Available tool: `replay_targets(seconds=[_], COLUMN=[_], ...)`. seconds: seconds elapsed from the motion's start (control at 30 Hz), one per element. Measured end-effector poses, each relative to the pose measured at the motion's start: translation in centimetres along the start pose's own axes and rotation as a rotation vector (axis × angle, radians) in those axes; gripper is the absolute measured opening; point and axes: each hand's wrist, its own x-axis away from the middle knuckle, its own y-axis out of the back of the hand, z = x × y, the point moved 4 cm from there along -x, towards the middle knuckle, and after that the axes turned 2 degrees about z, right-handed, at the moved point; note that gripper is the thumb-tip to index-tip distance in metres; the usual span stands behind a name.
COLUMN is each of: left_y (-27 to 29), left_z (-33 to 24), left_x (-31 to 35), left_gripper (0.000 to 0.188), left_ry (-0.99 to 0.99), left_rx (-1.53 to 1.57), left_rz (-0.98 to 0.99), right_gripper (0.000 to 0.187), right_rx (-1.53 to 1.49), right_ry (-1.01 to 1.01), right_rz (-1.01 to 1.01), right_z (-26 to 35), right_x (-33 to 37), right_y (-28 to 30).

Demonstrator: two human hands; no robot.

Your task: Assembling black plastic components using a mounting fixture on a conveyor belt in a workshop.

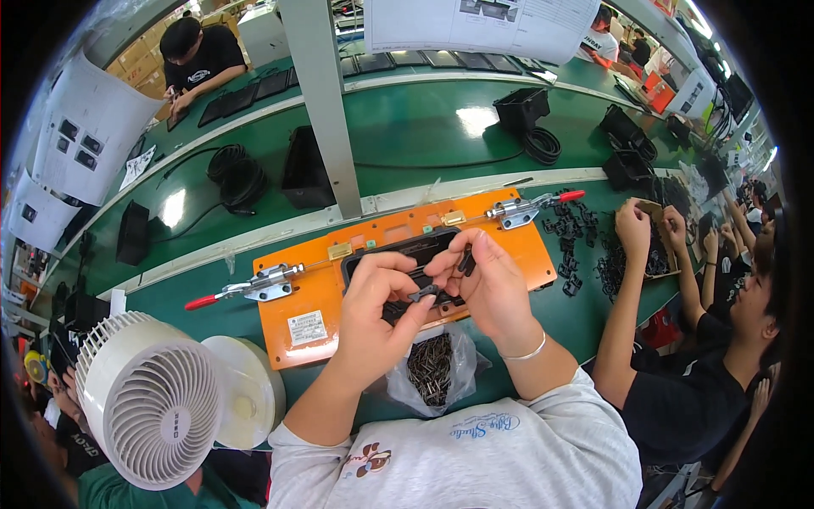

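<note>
My left hand [380,307] pinches a small black plastic part [424,293] between thumb and fingertips. In my right hand [493,284], the curled fingers and thumb hold another small black piece [465,261]; its exact kind is too small to make out. Both hands are close together over a black rectangular housing [414,250], partly hidden by them, which sits in an orange fixture plate [292,293]. Toggle clamps with red handles are mounted at the fixture's left [270,282] and right [517,210]. Just below my hands lies a clear plastic bag [462,365] of small metal screws or pins [430,371].
A white fan [153,399] stands at the left front. Black clip-like parts [566,229] lie right of the fixture, near a co-worker's arms [627,288] and a cardboard box [672,254]. Behind, a metal post [320,110] rises beside black boxes [519,109] and coiled cables [543,146].
</note>
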Motion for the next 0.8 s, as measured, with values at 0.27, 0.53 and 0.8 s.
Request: replay_targets(seconds=[0.27, 0.53, 0.8], left_y=[-0.4, 0.0, 0.8], left_z=[2.0, 2.5, 4.3], left_x=[0.7, 0.7, 0.3], left_gripper=[0.020, 0.023, 0.023], left_ry=[0.133, 0.261, 0.277], left_rx=[0.354, 0.547, 0.814], left_rz=[0.110, 0.048, -0.013], right_gripper=[0.029, 0.017, 0.021], right_rx=[-0.080, -0.128, 0.040], right_ry=[-0.083, -0.053, 0.020], right_rz=[0.035, 0.044, 0.006], right_z=[-0.5, 0.3, 2.3], right_x=[-0.3, -0.4, -1.5], right_y=[1.1, 1.7, 3.6])
